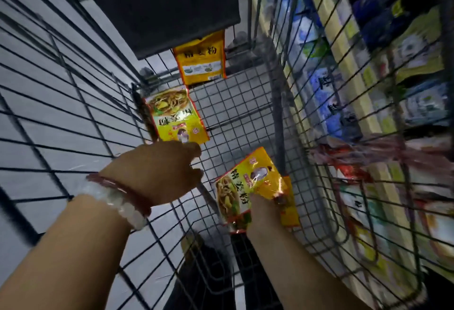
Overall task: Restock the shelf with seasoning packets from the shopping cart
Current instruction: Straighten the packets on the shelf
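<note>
Inside the wire shopping cart (245, 103) lie yellow seasoning packets. One packet (200, 60) leans at the far end under a dark flap. A second packet (175, 115) lies against the left wall. My left hand (157, 169), with bracelets on the wrist, reaches down just below that second packet; its fingers curl and their tips are hidden, so contact is unclear. My right hand (265, 214) grips a third packet (248, 187) near the cart's right side, and a further yellow packet shows behind it.
A dark flap (159, 2) covers the cart's far end. Through the right wall of the cart the store shelf (368, 88) shows, stocked with blue, yellow and red packets, all blurred. Grey floor lies to the left.
</note>
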